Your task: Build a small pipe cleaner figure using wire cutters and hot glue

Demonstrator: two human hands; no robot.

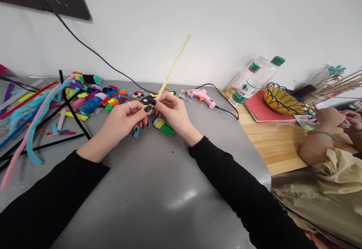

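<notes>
A yellow pipe cleaner (175, 63) rises from between my hands, its free end pointing up and to the right. My right hand (173, 110) pinches it near its lower end. Close beside it, my left hand (126, 117) has thumb and forefinger pressed together on the pipe cleaner's lower part, which the fingers mostly hide. Just below the right hand lies a green and yellow pipe-cleaner bundle (164, 127) on the grey table. Behind my fingers, dark-handled pliers or scissors (147, 100) show only in part.
Loose pipe cleaners (34, 120) and coiled colourful pieces (93, 98) cover the table's left. A pink glue gun (204, 97) with a black cord lies behind. Water bottles (245, 86), a red folder (263, 107) and a yellow basket (283, 100) stand right, near another person's hands (329, 120).
</notes>
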